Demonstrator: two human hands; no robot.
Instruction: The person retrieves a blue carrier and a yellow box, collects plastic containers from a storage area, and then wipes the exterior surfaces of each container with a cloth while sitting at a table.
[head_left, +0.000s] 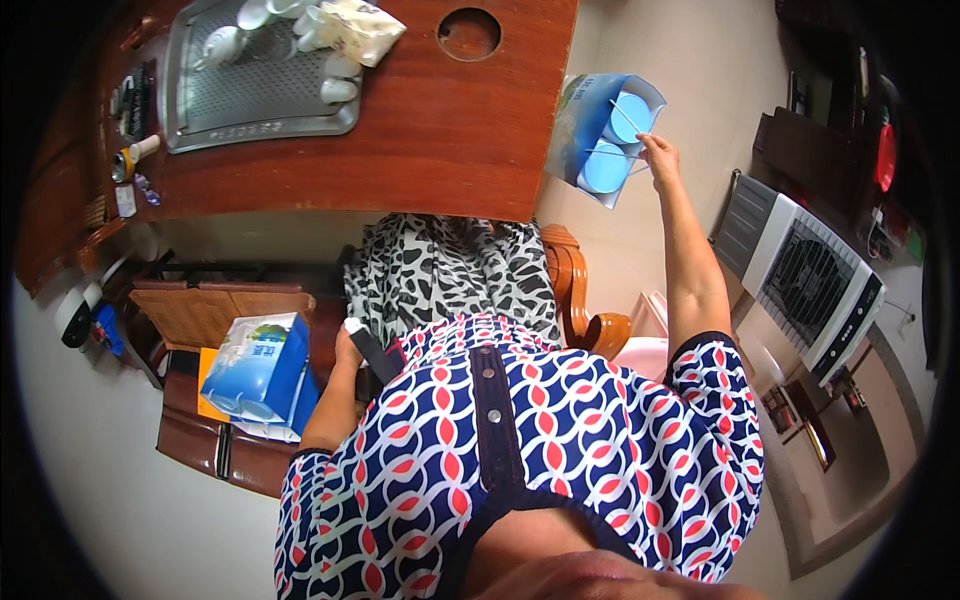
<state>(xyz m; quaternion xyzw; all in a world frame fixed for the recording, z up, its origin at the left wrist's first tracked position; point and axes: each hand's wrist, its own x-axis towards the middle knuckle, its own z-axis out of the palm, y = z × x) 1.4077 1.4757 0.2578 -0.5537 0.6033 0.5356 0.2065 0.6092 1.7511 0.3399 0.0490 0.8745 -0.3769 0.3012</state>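
At the table's right edge, my right hand (660, 159) grips the cord handles of a blue paper gift bag (574, 127). Two cans with light blue lids (628, 118) stand side by side inside it, seen through the open top. My left hand (346, 351) is low at my side, beside the sofa seat. A dark strip (376, 354) with a small white piece at its end lies against that hand. The fingers are partly hidden, so whether they grip the strip is unclear.
A wooden table (450, 165) bears a metal tray (247, 105) with white cups. Another blue gift bag (259, 367) rests on a brown leather sofa (187, 420) at left. A wooden armrest (574, 285) is close on my right, and an air cooler (810, 270) stands farther right.
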